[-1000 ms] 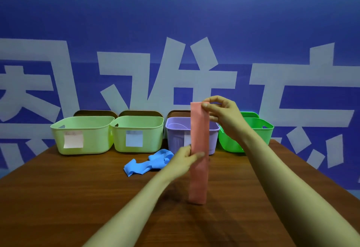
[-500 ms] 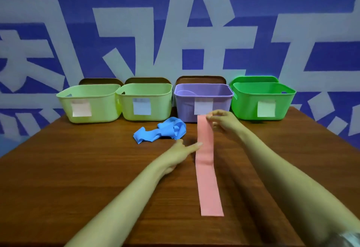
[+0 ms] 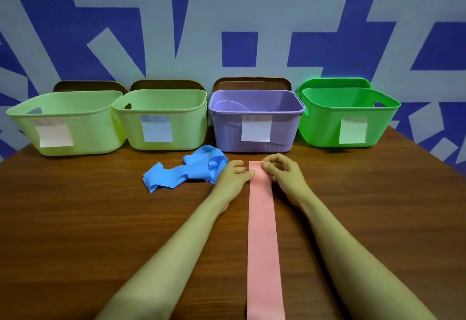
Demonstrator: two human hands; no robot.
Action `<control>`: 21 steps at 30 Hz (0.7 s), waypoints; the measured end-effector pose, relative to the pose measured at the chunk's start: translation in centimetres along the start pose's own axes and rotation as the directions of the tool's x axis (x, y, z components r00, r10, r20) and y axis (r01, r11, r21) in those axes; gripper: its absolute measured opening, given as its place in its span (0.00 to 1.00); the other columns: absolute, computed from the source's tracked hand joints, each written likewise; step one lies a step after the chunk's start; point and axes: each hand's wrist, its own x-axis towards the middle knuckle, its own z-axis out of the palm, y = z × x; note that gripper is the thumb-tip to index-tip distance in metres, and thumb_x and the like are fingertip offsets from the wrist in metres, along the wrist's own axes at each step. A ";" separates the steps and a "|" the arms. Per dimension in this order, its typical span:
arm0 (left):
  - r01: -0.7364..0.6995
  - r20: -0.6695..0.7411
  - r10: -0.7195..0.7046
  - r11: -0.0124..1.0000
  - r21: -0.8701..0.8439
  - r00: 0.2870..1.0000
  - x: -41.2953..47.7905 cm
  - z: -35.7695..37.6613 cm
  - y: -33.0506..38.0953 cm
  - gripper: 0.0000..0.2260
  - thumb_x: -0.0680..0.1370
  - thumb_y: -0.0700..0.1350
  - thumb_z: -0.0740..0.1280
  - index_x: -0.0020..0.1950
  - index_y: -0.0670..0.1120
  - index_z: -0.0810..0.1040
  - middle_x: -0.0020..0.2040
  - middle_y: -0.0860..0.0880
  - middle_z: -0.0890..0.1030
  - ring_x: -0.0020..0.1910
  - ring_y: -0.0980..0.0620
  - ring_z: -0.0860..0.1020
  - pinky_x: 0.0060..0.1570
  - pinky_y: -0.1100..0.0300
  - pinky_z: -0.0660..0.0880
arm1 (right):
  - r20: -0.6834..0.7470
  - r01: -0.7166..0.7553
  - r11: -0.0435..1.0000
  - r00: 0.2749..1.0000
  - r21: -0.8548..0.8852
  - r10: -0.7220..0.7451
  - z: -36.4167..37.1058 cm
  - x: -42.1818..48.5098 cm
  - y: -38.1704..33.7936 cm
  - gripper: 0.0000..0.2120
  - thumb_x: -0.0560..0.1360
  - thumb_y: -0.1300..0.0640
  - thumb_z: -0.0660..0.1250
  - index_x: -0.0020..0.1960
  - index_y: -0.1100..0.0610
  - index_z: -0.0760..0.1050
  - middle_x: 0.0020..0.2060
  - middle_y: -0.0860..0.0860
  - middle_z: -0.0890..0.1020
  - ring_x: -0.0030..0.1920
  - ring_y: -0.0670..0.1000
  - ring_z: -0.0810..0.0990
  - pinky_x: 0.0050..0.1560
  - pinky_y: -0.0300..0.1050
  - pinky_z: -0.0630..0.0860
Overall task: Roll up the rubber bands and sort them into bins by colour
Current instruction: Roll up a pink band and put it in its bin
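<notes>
The pink band (image 3: 262,231) is lying flat on the table (image 3: 100,219), running six to twelve o'clock, the right hand (image 3: 283,174) pinching its far end in curled fingers while the left hand (image 3: 230,177) is steadying its nine o'clock edge with straight fingers, seemingly to start rolling.

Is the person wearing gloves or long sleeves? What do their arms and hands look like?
No gloves and no sleeves. The left hand and right hand are bare, with no rings showing. The left forearm and right forearm are bare too, right down to the picture's edge, with no watch or bracelet in view.
</notes>
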 end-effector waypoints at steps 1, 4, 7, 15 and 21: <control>-0.009 0.010 0.009 1.000 0.001 1.000 0.4 -0.1 -0.2 0.18 0.77 0.44 0.68 0.66 0.43 0.72 0.60 0.46 0.78 0.58 0.50 0.77 0.61 0.57 0.73 | 0.016 0.002 1.000 1.000 0.026 -0.002 -0.1 -0.1 -0.1 0.02 0.76 0.61 0.67 0.48 0.56 0.78 0.39 0.48 0.80 0.35 0.40 0.74 0.38 0.34 0.71; -0.041 -0.009 0.041 0.999 0.008 0.999 1.1 0.1 -0.5 0.13 0.77 0.43 0.68 0.60 0.43 0.77 0.53 0.45 0.81 0.53 0.50 0.79 0.56 0.59 0.76 | 0.036 0.012 0.999 0.999 0.045 -0.014 -0.1 0.0 0.0 0.02 0.76 0.62 0.67 0.49 0.58 0.78 0.40 0.49 0.80 0.36 0.40 0.74 0.37 0.33 0.71; -0.065 0.006 0.065 0.998 0.011 0.998 1.4 0.2 -0.2 0.11 0.76 0.42 0.69 0.57 0.42 0.77 0.51 0.45 0.81 0.51 0.51 0.80 0.53 0.61 0.76 | 0.048 -0.002 0.997 0.999 0.081 -0.002 -0.3 0.1 0.0 0.04 0.76 0.62 0.67 0.49 0.56 0.79 0.43 0.51 0.81 0.39 0.44 0.76 0.40 0.36 0.73; -0.096 0.002 0.097 0.993 -0.067 0.995 1.9 0.4 -0.3 0.06 0.77 0.39 0.67 0.53 0.45 0.79 0.47 0.48 0.81 0.46 0.56 0.79 0.36 0.70 0.75 | 0.051 0.008 0.994 0.999 0.109 -0.014 0.0 0.1 -0.3 0.13 0.76 0.67 0.64 0.45 0.52 0.82 0.43 0.48 0.83 0.42 0.43 0.78 0.39 0.35 0.74; -0.110 0.033 0.119 0.975 -0.192 0.992 2.2 0.0 -0.6 0.11 0.74 0.46 0.72 0.53 0.43 0.81 0.49 0.47 0.84 0.50 0.53 0.81 0.50 0.59 0.80 | 0.058 0.017 0.996 0.998 0.088 -0.022 0.0 0.3 -0.2 0.12 0.76 0.66 0.65 0.46 0.52 0.83 0.46 0.48 0.85 0.47 0.44 0.81 0.40 0.34 0.75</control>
